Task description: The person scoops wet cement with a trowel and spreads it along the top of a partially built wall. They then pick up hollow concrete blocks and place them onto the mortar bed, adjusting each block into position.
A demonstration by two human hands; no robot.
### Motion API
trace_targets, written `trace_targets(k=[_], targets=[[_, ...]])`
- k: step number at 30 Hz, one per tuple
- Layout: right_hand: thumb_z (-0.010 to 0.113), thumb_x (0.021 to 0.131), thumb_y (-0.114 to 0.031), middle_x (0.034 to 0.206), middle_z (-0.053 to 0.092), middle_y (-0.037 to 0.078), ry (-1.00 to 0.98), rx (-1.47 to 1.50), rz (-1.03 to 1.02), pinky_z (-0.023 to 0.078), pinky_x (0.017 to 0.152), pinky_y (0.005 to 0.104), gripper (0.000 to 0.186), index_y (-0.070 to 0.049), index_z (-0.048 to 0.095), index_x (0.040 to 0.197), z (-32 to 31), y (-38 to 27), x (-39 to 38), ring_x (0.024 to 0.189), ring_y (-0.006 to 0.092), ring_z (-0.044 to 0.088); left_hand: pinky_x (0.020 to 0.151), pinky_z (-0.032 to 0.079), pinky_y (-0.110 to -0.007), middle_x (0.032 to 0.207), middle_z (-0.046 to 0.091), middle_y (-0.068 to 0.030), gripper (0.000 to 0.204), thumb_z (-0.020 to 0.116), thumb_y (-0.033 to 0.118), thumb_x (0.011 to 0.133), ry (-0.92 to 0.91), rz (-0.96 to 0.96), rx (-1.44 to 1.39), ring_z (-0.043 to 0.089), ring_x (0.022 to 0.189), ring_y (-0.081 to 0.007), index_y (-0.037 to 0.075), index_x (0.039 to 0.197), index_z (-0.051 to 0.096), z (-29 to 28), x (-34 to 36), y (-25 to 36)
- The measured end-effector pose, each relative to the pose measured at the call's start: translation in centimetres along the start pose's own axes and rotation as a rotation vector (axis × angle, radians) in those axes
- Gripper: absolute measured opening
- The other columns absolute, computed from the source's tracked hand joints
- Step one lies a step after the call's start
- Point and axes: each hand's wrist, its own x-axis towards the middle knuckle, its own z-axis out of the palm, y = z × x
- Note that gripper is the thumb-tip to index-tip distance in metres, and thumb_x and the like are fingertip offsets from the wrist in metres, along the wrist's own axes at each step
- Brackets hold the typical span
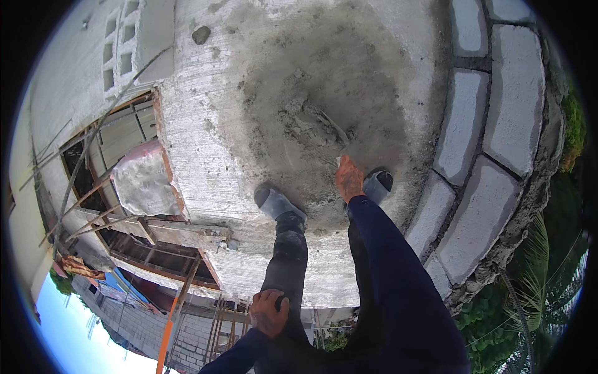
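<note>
My right hand [351,177] is closed around the handle of what looks like a trowel, low over the floor beside my right foot. The tool's blade is mostly hidden by mortar. Just ahead of the hand lies a small heap of wet grey mortar [305,121], in the middle of a dark, damp patch [268,75]. My left hand [269,313] rests on my left leg near the knee, fingers bent over the dark trousers and holding nothing. Both feet stand at the patch's near edge in grey footwear [277,202].
Rows of light blocks with mortar joints [461,124] edge the right side, with greenery [529,299] beyond. On the left are framed floor openings [137,124], a pale sack-like bundle [144,177] and wooden planks [168,234]. A small mortar lump [201,35] lies at the far left.
</note>
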Motion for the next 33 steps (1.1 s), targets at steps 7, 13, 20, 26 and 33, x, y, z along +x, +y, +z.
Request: trace_targets(k=[7, 13, 20, 26, 33], targets=[[0.061, 0.076, -0.024, 0.092, 0.061, 0.02, 0.087, 0.45, 0.229, 0.048, 0.072, 0.0415, 0.041, -0.002, 0.052, 0.109, 0.4, 8.2, -7.1, 0.081, 0.0332, 0.06, 0.08, 0.045, -0.041, 0.096, 0.061, -0.0098, 0.02, 0.061, 0.021, 0.076, -0.045, -0.018, 0.001, 0.054, 0.092, -0.0325, 0.007, 0.089, 0.063, -0.6, 0.4, -0.9], [0.058, 0.076, -0.013, 0.066, 0.058, 0.012, -0.326, 1.382, 0.016, 0.045, 0.047, 0.0318, 0.036, 0.004, 0.053, 0.106, 5.7, -4.1, 2.2, 0.049, 0.0177, 0.053, 0.079, 0.045, -0.041, 0.095, 0.061, -0.0098, 0.021, 0.061, 0.023, 0.076, -0.036, -0.004, 0.005, 0.054, 0.091, -0.0321, 0.007, 0.09, 0.064, -0.4, 0.4, -2.0], [0.058, 0.078, -0.012, 0.051, 0.052, 0.006, -0.465, 1.116, -0.138, 0.041, 0.043, 0.0307, 0.02, 0.004, 0.052, 0.09, -1.3, -10.2, 4.1, 0.041, 0.0144, 0.048, 0.078, 0.046, -0.041, 0.093, 0.062, -0.0091, 0.019, 0.061, 0.021, 0.076, 0.049, 0.008, -0.009, 0.056, 0.089, -0.0318, 0.007, 0.089, 0.064, -0.1, -0.3, -3.2], [0.059, 0.079, -0.016, 0.049, 0.051, 0.007, -0.394, 1.032, -0.206, 0.041, 0.044, 0.0325, 0.02, 0.002, 0.051, 0.082, -11.3, -10.3, -5.7, 0.041, 0.0159, 0.049, 0.08, 0.046, -0.042, 0.096, 0.061, -0.0111, 0.027, 0.058, 0.029, 0.077, 0.021, -0.051, 0.03, 0.055, 0.092, -0.0336, 0.008, 0.093, 0.065, 0.5, -0.7, -3.0], [0.06, 0.076, -0.014, 0.058, 0.054, 0.005, -0.379, 1.142, -0.169, 0.042, 0.048, 0.0303, 0.018, 0.001, 0.053, 0.082, -24.8, -7.2, -20.8, 0.047, 0.0138, 0.052, 0.084, 0.044, -0.043, 0.105, 0.056, -0.015, 0.033, 0.057, 0.035, 0.076, 0.081, -0.095, 0.008, 0.053, 0.098, -0.0342, 0.008, 0.094, 0.064, -2.7, -0.4, -4.1]])
